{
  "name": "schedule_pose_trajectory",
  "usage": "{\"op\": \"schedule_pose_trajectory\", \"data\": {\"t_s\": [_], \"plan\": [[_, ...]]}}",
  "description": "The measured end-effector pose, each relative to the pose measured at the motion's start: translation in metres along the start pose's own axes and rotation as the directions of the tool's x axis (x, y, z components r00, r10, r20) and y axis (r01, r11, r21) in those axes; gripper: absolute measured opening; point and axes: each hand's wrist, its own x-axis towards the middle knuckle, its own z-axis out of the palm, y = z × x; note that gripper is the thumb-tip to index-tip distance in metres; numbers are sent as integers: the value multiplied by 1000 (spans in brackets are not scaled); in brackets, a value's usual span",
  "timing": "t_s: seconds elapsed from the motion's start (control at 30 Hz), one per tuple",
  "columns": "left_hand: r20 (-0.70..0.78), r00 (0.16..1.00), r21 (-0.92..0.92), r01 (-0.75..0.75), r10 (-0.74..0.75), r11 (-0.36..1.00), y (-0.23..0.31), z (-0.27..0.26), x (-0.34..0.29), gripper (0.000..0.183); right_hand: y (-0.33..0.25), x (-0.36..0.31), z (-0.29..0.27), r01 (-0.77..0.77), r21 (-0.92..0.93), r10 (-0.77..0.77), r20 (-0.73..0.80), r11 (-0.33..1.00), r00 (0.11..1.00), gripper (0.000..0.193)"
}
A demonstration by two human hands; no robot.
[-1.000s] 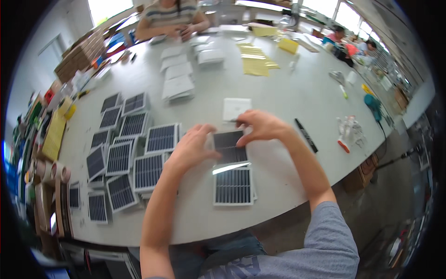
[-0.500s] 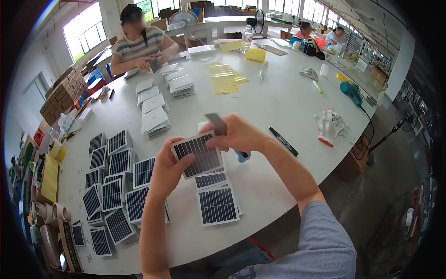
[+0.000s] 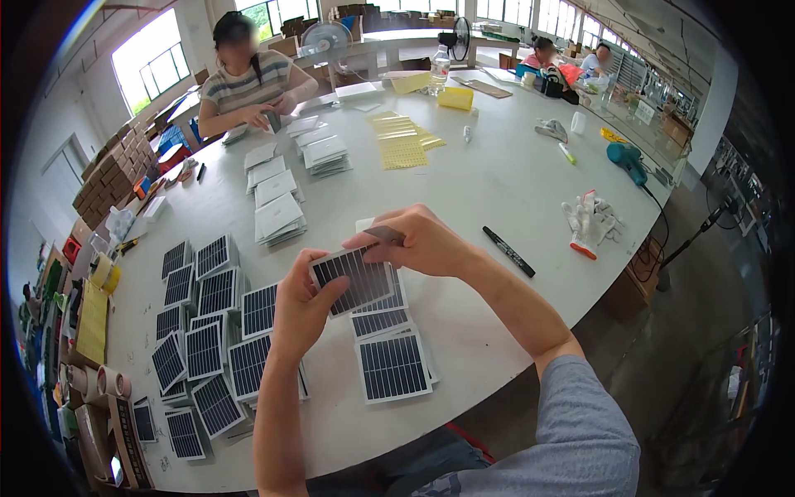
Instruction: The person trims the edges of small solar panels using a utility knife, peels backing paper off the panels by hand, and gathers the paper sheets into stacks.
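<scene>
My left hand [image 3: 300, 302] grips a small solar panel [image 3: 356, 280], its dark striped cells facing up and its thumb across the face. At the panel's top edge, my right hand [image 3: 418, 240] is closed round a flat grey blade [image 3: 386, 235]; its fingertips touch the panel's edge. The rest of that tool is hidden by the hand. Below the held panel lies an overlapping row of similar panels [image 3: 396, 369] on the table. Left of my left forearm stand several stacks of solar panels [image 3: 217, 290], some askew.
White flat pieces [image 3: 277, 217] lie stacked farther off, near a co-worker [image 3: 252, 83] seated across the white table [image 3: 497, 190]. Yellow sheets [image 3: 402, 139] lie mid-table. To the right are a black marker [image 3: 508, 252], work gloves [image 3: 592, 222] and a corded teal tool [image 3: 627, 162].
My right hand has turned, so the grey blade lies lower and flatter against the panel's top edge. The blue handle part seen under that hand is now out of sight.
</scene>
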Motion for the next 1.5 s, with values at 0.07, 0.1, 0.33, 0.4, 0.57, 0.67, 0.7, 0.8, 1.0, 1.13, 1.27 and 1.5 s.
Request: {"op": "schedule_pose_trajectory", "data": {"t_s": [0.07,0.1,0.33,0.4,0.57,0.67,0.7,0.8,1.0,1.13,1.27,1.5], "plan": [[-11,1000,-37,24,-24,999,2,1,1,26,10,-4,0,167,-111,-169,-6,980,986,34],[-12,1000,-38,26,-26,999,3,0,0,26,2,-5,0,37,-62,-39,-33,997,999,28],[-7,1000,-42,20,-20,999,7,-1,0,27,-3,-5,0,110,-210,-131,-90,971,987,18],[-5,1000,-56,27,-27,998,8,-1,0,27,-6,-5,0,127,-222,-152,-100,967,983,18],[-3,996,-171,83,-84,982,9,-8,-2,28,-1,-2,3,152,-245,-185,-119,958,976,18],[-10,994,-30,109,-109,994,13,-8,-1,28,5,-2,-2,117,-296,-178,-190,948,966,18],[-33,992,-23,118,-118,993,15,-9,0,28,7,-2,-5,131,-277,-185,-177,952,967,18],[-56,986,-71,154,-158,985,8,-12,1,27,17,-3,-8,-15,-302,-71,-272,953,960,18],[-22,975,-146,214,-220,966,7,-14,0,25,7,2,3,-196,-314,108,-278,929,954,23],[-117,980,-157,140,-159,978,0,-8,2,18,-2,2,14,-179,-356,73,-290,917,954,24],[-185,981,-287,-1,-55,958,-24,-12,6,25,-9,1,25,-95,-413,-25,-275,906,961,21],[133,980,-622,200,-150,757,2,10,-1,31,-17,-9,45,-79,-404,18,-154,911,988,15]]}}
